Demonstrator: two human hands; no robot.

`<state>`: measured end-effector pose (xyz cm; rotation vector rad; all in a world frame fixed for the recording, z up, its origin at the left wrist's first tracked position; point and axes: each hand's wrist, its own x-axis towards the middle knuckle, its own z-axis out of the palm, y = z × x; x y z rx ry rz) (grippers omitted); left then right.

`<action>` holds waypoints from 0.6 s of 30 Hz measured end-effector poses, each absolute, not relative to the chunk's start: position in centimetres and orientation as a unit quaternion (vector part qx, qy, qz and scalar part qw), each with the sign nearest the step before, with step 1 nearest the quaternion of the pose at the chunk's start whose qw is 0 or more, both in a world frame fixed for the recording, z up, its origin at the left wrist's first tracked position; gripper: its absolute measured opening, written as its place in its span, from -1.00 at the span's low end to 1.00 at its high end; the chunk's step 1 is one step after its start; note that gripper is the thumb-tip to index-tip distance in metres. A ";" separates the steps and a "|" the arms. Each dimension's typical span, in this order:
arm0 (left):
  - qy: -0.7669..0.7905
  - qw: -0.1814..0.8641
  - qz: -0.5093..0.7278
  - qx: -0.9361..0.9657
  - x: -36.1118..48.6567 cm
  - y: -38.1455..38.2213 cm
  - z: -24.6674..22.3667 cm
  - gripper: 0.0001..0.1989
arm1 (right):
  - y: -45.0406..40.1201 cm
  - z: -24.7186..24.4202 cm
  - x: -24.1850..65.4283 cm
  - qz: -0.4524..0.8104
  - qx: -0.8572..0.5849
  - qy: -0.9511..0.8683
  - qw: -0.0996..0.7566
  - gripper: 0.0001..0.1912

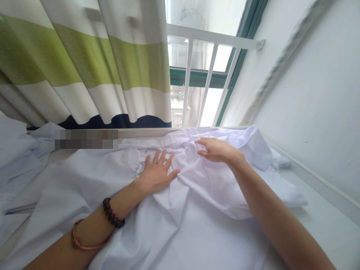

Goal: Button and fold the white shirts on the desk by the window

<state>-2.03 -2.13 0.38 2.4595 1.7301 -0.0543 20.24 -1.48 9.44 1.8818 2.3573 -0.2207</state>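
Note:
A white cloth [208, 210], rumpled into many folds, spreads over the white surface before me. My left hand [157, 175] lies on it near the middle, palm down, fingers spread and holding nothing. To its right, my right hand [212, 149] rests on the bunched far part of the cloth. Its fingers point left, with the thumb apart from them and nothing visibly held between. A dark bead bracelet [112, 213] and a copper-coloured bangle [77, 240] circle my left wrist and forearm.
More white cloth [17, 161] is heaped at the far left. A striped curtain [84, 56] hangs behind, beside a white railing [213, 37] in front of a window. A white wall [317, 101] bounds the right side. A small pixelated patch covers part of the back left.

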 end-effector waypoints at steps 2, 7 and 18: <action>0.568 0.102 -0.042 0.816 -2.2 -2.5 1.4 -0.24 | -2.0 8.8 19.4 -0.091 0.584 0.800 0.107 -0.58; 0.491 0.208 -0.068 0.843 -4.5 -1.0 5.3 -0.44 | -3.9 8.9 20.4 -0.134 0.546 0.802 0.201 -0.66; 0.535 0.146 0.101 0.826 -9.0 7.9 8.1 -0.72 | 7.6 9.7 18.2 -0.111 0.633 0.765 -0.046 -0.65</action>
